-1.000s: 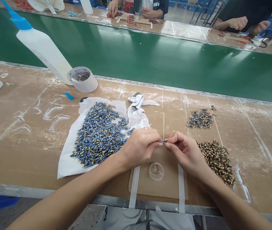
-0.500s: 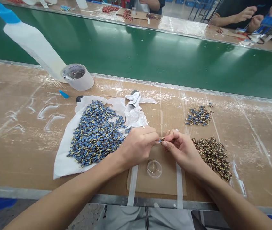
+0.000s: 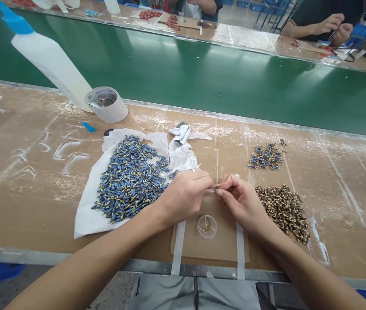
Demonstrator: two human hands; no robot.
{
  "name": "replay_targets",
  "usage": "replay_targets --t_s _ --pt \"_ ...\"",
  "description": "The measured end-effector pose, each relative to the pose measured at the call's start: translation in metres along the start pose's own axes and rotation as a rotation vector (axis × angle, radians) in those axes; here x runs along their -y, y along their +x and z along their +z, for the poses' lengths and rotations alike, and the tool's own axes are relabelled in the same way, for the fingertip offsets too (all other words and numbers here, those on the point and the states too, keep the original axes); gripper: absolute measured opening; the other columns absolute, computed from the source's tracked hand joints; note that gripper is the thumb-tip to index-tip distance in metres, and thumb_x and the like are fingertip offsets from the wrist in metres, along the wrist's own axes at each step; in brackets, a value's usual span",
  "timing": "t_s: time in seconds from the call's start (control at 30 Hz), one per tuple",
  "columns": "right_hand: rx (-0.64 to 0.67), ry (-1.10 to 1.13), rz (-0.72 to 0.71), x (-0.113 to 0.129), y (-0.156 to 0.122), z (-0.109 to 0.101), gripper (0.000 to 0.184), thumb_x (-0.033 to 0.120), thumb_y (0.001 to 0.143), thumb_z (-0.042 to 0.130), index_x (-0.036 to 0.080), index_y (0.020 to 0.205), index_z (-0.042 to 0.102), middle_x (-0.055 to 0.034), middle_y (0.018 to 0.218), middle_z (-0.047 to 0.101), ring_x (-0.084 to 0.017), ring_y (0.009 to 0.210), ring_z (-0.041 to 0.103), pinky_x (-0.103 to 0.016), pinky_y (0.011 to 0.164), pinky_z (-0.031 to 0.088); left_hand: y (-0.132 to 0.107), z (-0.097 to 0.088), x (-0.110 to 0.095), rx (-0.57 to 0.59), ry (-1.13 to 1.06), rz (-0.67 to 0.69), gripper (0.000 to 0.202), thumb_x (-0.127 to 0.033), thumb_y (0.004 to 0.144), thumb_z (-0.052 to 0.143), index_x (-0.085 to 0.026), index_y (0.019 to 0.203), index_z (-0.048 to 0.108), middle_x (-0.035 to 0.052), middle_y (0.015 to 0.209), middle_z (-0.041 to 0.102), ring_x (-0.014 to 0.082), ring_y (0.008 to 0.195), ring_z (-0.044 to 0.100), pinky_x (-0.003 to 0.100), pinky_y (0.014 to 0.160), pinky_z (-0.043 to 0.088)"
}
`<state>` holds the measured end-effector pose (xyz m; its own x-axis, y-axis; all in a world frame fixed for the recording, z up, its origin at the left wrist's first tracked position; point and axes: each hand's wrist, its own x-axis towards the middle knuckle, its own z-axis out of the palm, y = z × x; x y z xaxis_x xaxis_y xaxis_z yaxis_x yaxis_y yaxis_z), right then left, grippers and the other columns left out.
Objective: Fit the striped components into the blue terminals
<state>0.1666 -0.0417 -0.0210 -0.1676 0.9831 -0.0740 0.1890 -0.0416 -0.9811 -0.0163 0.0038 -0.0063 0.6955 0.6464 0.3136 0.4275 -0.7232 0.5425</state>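
In the head view my left hand (image 3: 186, 196) and my right hand (image 3: 246, 202) meet fingertip to fingertip over a cardboard piece. Between them is a tiny blue-and-dark piece (image 3: 215, 188), pinched from both sides; its shape is mostly covered by the fingers. Just below the hands stands a small clear cup (image 3: 207, 228) with a thin stick in it. Left of my left hand, a heap of blue-and-yellow pieces (image 3: 128, 181) lies on a white sheet (image 3: 84, 221). Beside my right hand lies a heap of dark-and-cream pieces (image 3: 283, 211), and behind it a smaller blue-and-dark pile (image 3: 267, 156).
A white bottle with a blue nozzle (image 3: 54, 64) leans against a tape roll (image 3: 112, 107). Crumpled white paper (image 3: 183, 155) lies behind my left hand. Beyond the table edge runs a green belt (image 3: 202, 82). Other people's hands (image 3: 334, 28) work on the far side.
Both hands keep nearly the same pinch on the tiny piece. The view has shifted slightly, and the fingers have barely moved.
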Motion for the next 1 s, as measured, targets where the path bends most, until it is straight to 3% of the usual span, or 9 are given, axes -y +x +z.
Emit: replay_targets --t_s 0.17,0.33,0.5,0.73,1.0 --pt "-0.048 0.136 -0.007 0.005 0.003 -0.005 0.013 0.029 0.087 0.063 0.020 0.080 0.056 -0.0007 0.073 0.058 -0.014 0.069 0.056 -0.027 0.065 0.046 0.002 -0.005 -0.002 -0.097 -0.071 -0.002 0.014 -0.015 0.091 0.050 -0.013 0.084 0.062 0.0026 0.073 0.060 0.0136 0.069 0.053 0.025 0.064 0.041" --pt "-0.077 0.147 -0.009 0.005 0.004 -0.006 0.010 0.028 0.087 0.064 0.019 0.083 0.059 -0.0017 0.076 0.062 -0.014 0.070 0.059 -0.027 0.066 0.048 0.002 -0.003 0.001 0.004 -0.140 -0.049 0.013 -0.017 0.091 0.052 -0.013 0.100 0.061 0.0049 0.088 0.065 0.0146 0.076 0.058 0.025 0.069 0.045" --pt "-0.102 0.135 -0.038 0.004 0.002 -0.005 0.007 0.026 0.087 0.065 0.020 0.085 0.061 -0.0022 0.078 0.065 -0.014 0.071 0.060 -0.026 0.066 0.050 0.001 0.002 0.003 0.076 -0.083 -0.072 0.020 -0.016 0.095 0.042 -0.012 0.102 0.061 0.0072 0.088 0.065 0.0180 0.081 0.059 0.028 0.072 0.045" --pt "-0.047 0.208 0.056 0.005 0.005 -0.009 0.012 0.029 0.087 0.065 0.019 0.093 0.064 -0.0022 0.081 0.068 -0.012 0.071 0.063 -0.025 0.069 0.053 0.003 0.000 0.005 0.153 -0.192 -0.125 0.028 -0.020 0.096 0.035 -0.014 0.079 0.056 0.0021 0.071 0.057 0.0141 0.066 0.052 0.025 0.064 0.039" --pt "0.013 0.196 0.094 0.002 0.007 -0.010 0.014 0.031 0.087 0.065 0.018 0.090 0.063 -0.0021 0.079 0.068 -0.012 0.072 0.063 -0.025 0.070 0.053 0.004 -0.001 0.008 0.180 -0.281 -0.197 0.029 -0.021 0.097 0.036 -0.014 0.075 0.055 -0.0002 0.067 0.054 0.0119 0.064 0.049 0.023 0.062 0.035"
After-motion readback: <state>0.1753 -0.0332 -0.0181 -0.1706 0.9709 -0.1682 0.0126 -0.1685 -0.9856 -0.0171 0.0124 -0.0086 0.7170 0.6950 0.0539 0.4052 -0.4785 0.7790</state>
